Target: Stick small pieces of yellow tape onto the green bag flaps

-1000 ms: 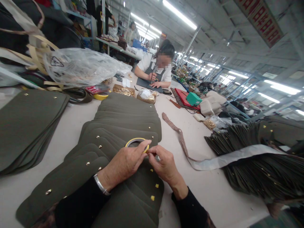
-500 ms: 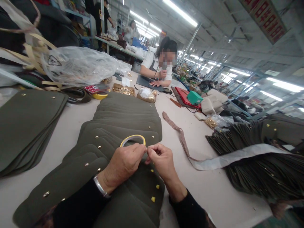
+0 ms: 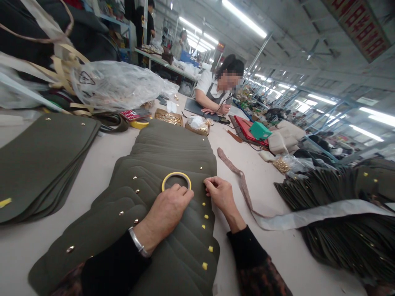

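Note:
My left hand (image 3: pixel 166 216) is closed on a roll of yellow tape (image 3: pixel 176 174), resting over dark green panels (image 3: pixel 148 152) that lie fanned out in overlapping layers. My right hand (image 3: pixel 220 195) has thumb and fingertips pinched at the right edge of a panel; what sits between them is too small to make out. Below it, small yellow tape pieces (image 3: pixel 206 216) run in a line along the panels' right side. Shiny metal studs (image 3: pixel 121 213) show on the left side of the layers.
More green panels (image 3: pixel 40 160) are stacked at left. A dense stack of panels (image 3: pixel 333 230) stands at right, crossed by a pale strip (image 3: pixel 296 216). Boxes of gold metal parts (image 3: pixel 168 117) and a plastic bag (image 3: pixel 117 84) lie farther back. A co-worker (image 3: pixel 212 90) leans over the table.
My hands, together at the tape roll before, are now apart. The right one has moved up to the panel edge, and more yellow pieces show. The view has shifted slightly.

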The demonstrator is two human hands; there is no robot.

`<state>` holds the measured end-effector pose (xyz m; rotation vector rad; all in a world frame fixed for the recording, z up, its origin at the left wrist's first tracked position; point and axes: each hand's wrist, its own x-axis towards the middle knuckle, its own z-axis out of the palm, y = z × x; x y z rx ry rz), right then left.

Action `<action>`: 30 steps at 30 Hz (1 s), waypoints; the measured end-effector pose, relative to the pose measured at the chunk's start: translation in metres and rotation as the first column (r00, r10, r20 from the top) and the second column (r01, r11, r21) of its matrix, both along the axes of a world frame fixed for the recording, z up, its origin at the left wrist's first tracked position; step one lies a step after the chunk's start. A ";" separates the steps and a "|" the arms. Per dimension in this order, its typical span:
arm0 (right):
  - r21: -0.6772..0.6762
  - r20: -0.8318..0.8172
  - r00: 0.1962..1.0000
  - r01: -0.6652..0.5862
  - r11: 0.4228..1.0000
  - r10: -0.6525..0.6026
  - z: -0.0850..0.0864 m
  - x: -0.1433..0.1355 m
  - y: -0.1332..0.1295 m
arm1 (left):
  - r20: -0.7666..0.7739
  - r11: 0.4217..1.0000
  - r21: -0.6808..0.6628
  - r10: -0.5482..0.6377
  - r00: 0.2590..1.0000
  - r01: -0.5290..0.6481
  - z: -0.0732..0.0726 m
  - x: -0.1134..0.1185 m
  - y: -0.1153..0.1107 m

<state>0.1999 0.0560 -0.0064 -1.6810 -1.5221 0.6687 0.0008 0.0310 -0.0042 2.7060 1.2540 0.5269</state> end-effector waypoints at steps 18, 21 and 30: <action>0.184 0.735 0.654 -0.447 0.876 0.180 0.007 0.015 -0.002 | 0.009 0.999 0.045 -0.002 1.000 0.001 -0.003 -0.003 0.003; 0.070 0.749 0.633 -0.368 0.927 0.195 0.008 0.005 0.005 | 0.012 0.998 0.066 -0.009 1.000 0.008 -0.004 -0.003 0.004; 0.009 0.614 0.788 -0.073 0.997 0.052 0.008 -0.008 0.008 | 0.016 0.990 0.123 -0.071 0.997 0.068 0.006 -0.009 0.007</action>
